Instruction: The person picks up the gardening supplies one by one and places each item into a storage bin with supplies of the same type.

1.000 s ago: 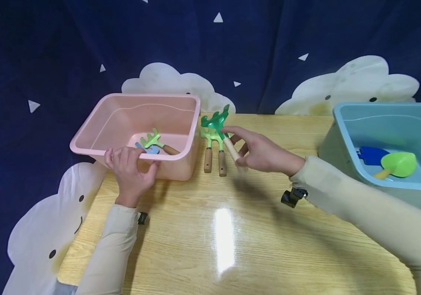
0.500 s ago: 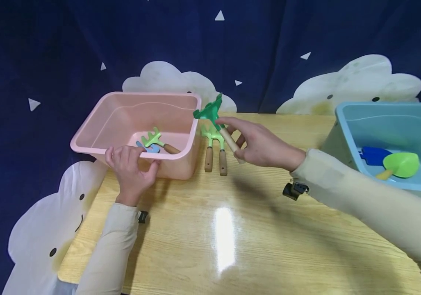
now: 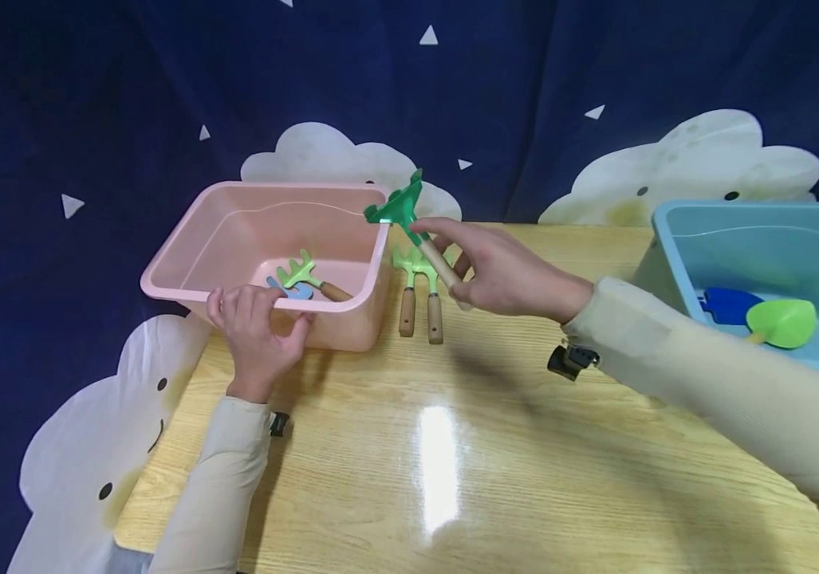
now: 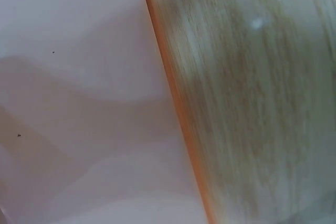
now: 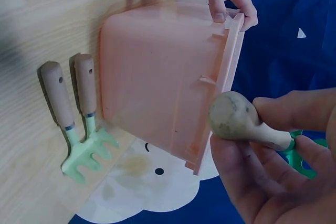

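My left hand (image 3: 258, 339) grips the front rim of a pink bin (image 3: 352, 327), fingers over the edge and thumb against the outside wall. Inside that bin lie a light green hand rake (image 3: 297, 273) with a brown handle and a light blue piece (image 3: 297, 292). A dark green hand rake (image 3: 398, 206) hangs at the bin's right rim, head up and tilted left. My right hand (image 3: 505, 267) pinches its pale wooden handle (image 5: 231, 116) between thumb and fingers. Below it, two light green hand rakes (image 3: 407, 311) lie side by side on the table.
A blue bin (image 3: 675, 275) stands at the right, holding a blue tool head (image 3: 732, 305) and a lime green shovel (image 3: 785, 323). Behind the wooden table (image 3: 352, 462) hangs a dark blue curtain (image 3: 495, 96) with white clouds and triangles.
My right hand has raised the dark green rake and shifted it left, so its head now overlaps the pink bin's right rim. The left hand has stayed on the front rim.
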Available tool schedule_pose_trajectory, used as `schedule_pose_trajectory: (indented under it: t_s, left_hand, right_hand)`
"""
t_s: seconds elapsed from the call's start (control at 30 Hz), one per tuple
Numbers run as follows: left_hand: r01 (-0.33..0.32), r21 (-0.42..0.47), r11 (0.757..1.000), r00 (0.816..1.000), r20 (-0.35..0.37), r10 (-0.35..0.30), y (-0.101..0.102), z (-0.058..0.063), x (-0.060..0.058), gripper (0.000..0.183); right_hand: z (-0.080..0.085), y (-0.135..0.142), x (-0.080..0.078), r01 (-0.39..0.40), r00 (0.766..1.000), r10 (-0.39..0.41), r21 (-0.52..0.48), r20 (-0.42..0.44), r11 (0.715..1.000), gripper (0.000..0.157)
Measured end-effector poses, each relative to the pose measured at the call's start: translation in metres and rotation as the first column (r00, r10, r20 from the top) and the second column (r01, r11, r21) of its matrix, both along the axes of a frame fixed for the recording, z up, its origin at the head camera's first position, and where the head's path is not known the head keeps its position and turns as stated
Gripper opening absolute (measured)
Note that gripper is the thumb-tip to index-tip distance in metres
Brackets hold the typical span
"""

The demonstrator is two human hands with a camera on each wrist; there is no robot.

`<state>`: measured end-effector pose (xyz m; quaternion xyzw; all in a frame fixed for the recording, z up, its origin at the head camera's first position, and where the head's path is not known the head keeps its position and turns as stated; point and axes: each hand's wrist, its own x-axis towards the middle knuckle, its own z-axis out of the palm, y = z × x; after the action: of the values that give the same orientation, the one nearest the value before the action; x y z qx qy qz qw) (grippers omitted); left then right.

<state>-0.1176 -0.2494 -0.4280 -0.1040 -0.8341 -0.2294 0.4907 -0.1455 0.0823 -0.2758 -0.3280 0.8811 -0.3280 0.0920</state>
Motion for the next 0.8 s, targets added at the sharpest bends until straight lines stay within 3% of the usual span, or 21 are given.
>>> schedule_pose_trajectory:
  t_s: [0.33, 0.8]
  left_hand:
    - [-0.008, -0.002, 1.0, 1.0, 0.007, 0.008, -0.001, -0.001, 0.0, 0.044]
    - [-0.007, -0.003, 1.0, 1.0, 0.004, 0.007, 0.001, 0.0, -0.001, 0.045]
  right_hand:
    - [0.014, -0.006, -0.003, -0.006, 0.998, 0.004, 0.028, 0.065, 1.0, 0.085]
    - [0.023, -0.018, -0.009, -0.072, 0.997, 0.073, 0.045, -0.021, 0.996, 0.08]
